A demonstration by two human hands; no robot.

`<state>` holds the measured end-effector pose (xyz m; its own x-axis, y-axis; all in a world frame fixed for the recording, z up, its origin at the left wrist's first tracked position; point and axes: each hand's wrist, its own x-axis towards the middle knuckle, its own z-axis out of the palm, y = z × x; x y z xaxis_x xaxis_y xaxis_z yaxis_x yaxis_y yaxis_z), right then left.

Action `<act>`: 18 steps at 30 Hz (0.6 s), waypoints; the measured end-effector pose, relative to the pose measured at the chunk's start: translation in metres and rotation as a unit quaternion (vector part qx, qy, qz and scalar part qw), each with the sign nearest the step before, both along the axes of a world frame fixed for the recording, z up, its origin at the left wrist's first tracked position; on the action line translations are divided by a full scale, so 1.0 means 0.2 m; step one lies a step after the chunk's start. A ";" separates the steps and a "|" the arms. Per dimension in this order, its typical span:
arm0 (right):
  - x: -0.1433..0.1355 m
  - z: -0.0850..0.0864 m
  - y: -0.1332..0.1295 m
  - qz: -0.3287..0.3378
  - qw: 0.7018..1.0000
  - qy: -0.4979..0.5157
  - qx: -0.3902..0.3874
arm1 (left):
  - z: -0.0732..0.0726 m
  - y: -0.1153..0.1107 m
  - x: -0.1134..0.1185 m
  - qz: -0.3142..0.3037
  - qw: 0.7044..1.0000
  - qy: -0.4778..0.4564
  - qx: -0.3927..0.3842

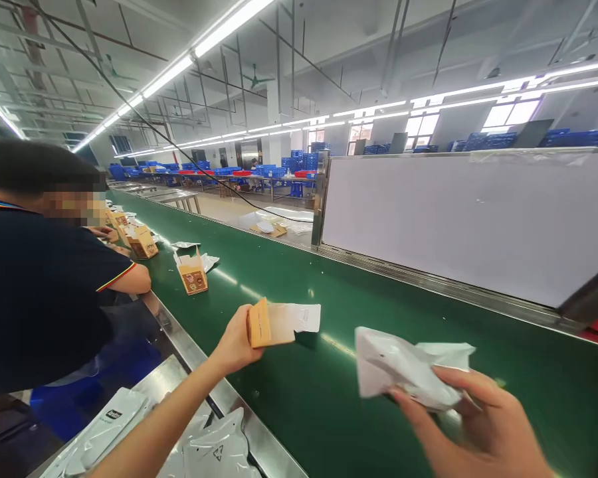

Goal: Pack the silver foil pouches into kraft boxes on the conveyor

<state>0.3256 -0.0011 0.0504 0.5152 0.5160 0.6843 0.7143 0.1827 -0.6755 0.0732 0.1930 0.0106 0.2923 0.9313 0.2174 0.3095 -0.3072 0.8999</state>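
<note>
My left hand (238, 340) grips a small orange-brown cardboard box (278, 325) over the green belt. The box is tipped on its side, its open end and a white flap pointing right. On the right, my right hand (478, 411) pinches a shiny white pouch (403, 365) between thumb and fingers. The pouch hangs above the belt, apart from the box. Behind it, a pale flat piece (451, 355) shows partly; whether it belongs to the pouch I cannot tell.
Another open box (191, 272) stands on the green conveyor belt (329, 418), with more boxes (139, 240) farther along. A co-worker (44, 279) sits at the left. White pouches (219, 448) lie on a metal surface below my left arm. A white panel (443, 219) borders the far side.
</note>
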 end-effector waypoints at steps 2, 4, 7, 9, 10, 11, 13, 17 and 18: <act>-0.14 0.04 0.05 -0.008 0.992 -0.086 0.092 | 0.03 -0.21 0.09 -0.017 0.999 0.034 0.035; -0.23 0.04 0.08 -0.004 0.980 -0.160 0.121 | 0.04 -0.39 0.15 0.012 0.995 0.065 0.077; -0.26 -0.01 0.06 0.012 0.967 -0.235 0.096 | 0.03 -0.56 0.22 0.111 0.981 0.088 0.130; -0.25 -0.06 0.03 0.031 0.955 -0.285 0.077 | 0.01 -0.61 0.25 0.148 0.965 0.098 0.193; -0.23 -0.07 0.01 0.054 0.949 -0.303 0.066 | -0.01 -0.63 0.26 0.151 0.954 0.104 0.236; -0.22 -0.07 0.00 0.091 0.944 -0.312 0.051 | -0.03 -0.64 0.28 0.148 0.942 0.108 0.281; -0.20 -0.04 -0.03 0.216 0.932 -0.291 -0.016 | -0.07 -0.67 0.31 0.132 0.921 0.118 0.346; -0.19 0.08 -0.07 0.490 0.826 -0.131 -0.244 | -0.15 -0.74 0.35 0.112 0.909 0.153 0.371; -0.19 0.10 -0.07 0.511 0.807 -0.095 -0.279 | -0.16 -0.75 0.36 0.111 0.906 0.164 0.374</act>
<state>0.2875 -0.0159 0.0699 -0.4615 0.8608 0.2146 0.4837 0.4469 -0.7525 0.1457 0.0420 -0.0223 0.2793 0.6026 0.7476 0.6505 -0.6914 0.3143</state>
